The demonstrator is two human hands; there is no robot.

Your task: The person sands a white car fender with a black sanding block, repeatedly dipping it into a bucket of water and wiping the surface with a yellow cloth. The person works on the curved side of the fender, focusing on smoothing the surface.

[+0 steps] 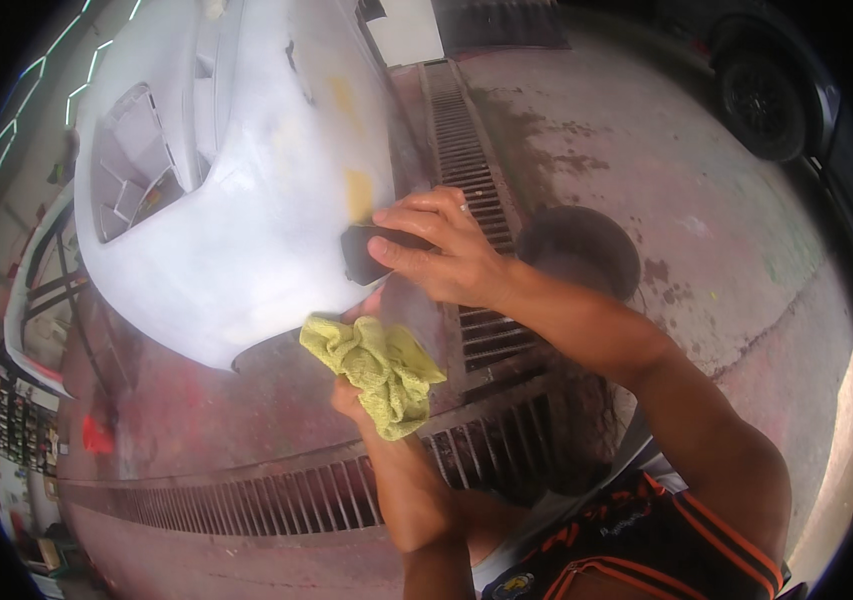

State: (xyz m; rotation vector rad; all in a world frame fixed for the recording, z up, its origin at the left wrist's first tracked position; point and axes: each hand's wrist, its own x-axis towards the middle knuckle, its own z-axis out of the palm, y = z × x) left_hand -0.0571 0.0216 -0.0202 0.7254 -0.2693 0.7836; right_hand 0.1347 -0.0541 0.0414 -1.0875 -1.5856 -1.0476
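Observation:
A pale grey-white car bumper fills the upper left, with dull sanded areas and yellowish filler patches. My right hand presses a black sanding block against the bumper's right edge. Just below it, my left hand grips a crumpled yellow-green cloth near the bumper's lower edge. Most of the left hand's fingers are hidden by the cloth.
A metal drain grate runs away from me and another grate crosses in front of me on the stained concrete floor. A dark round bucket sits behind my right forearm. A car wheel stands at the upper right.

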